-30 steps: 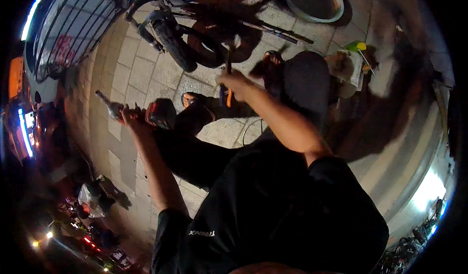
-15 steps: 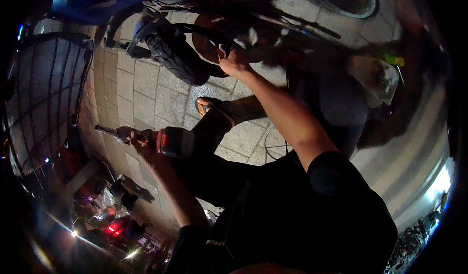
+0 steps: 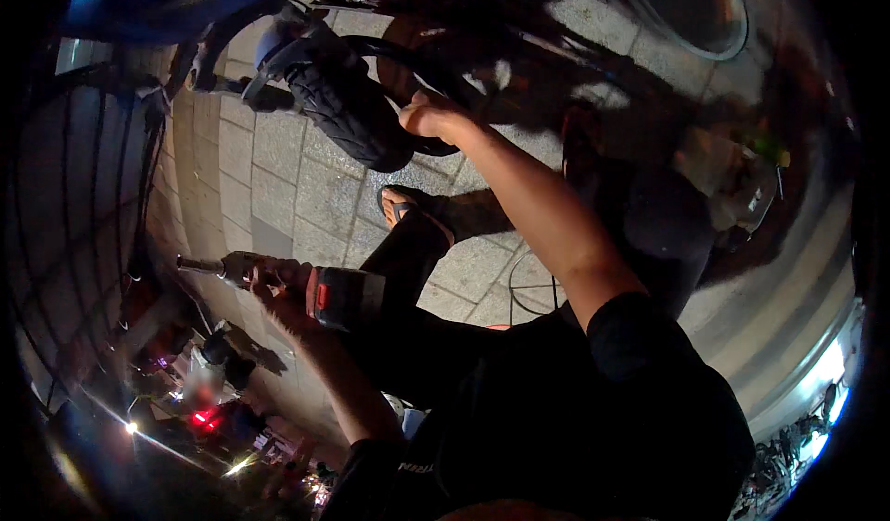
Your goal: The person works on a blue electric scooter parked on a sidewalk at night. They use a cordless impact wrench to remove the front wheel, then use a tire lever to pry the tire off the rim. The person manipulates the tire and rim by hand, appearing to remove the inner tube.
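My left hand [image 3: 274, 291] is wrapped round the grip of a cordless impact wrench [image 3: 243, 269]. Its long metal socket points left and its red-and-black battery [image 3: 341, 297] lies toward my legs. Further up, my right hand [image 3: 432, 119] is closed beside a motorbike wheel with a black treaded tyre [image 3: 338, 113]. A curved black band [image 3: 434, 146] passes by its fingers; whether they grip it or something small is hidden. Above the tyre a dark bracket-like part [image 3: 298, 46] shows, below blue bodywork [image 3: 199, 11].
My sandalled foot [image 3: 397, 208] stands on grey paving [image 3: 278, 164]. A round basin [image 3: 691, 6] is at the far right, with a clear bag-like container [image 3: 742, 183] nearer. Dark metal bars [image 3: 83, 169] line the left. A thin wire loop [image 3: 530, 285] lies near my knee.
My right hand has shifted slightly left and now sits closer against the tyre; the small dark item seen at its fingertips is out of sight. The impact wrench has moved slightly down.
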